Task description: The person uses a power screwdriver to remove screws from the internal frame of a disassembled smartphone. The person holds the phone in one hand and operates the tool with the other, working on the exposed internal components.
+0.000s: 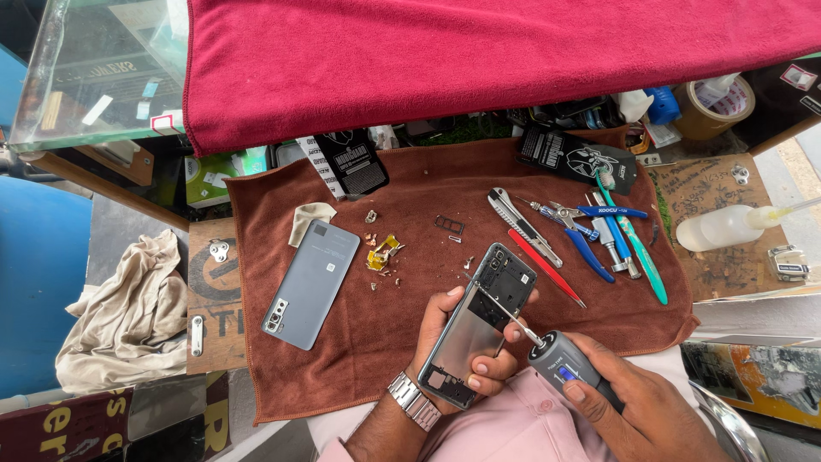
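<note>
My left hand [462, 346] holds an opened phone [476, 325], back cover off, its silver inner plate and dark frame facing up. My right hand [637, 411] grips a grey electric screwdriver [564, 364]; its thin bit [511, 318] touches the phone's upper part. The grey back cover [310, 283] lies face up on the brown cloth [410, 188] to the left. Tiny screws and yellow tape scraps [382, 252] lie between the cover and the phone.
Pliers, tweezers, a red pen-like tool and a green toothbrush [637, 248] lie on the cloth's right side. A white squeeze bottle [727, 227] and a tape roll [714, 107] sit further right. A red towel [479, 51] covers the glass counter above. A beige rag [128, 312] lies left.
</note>
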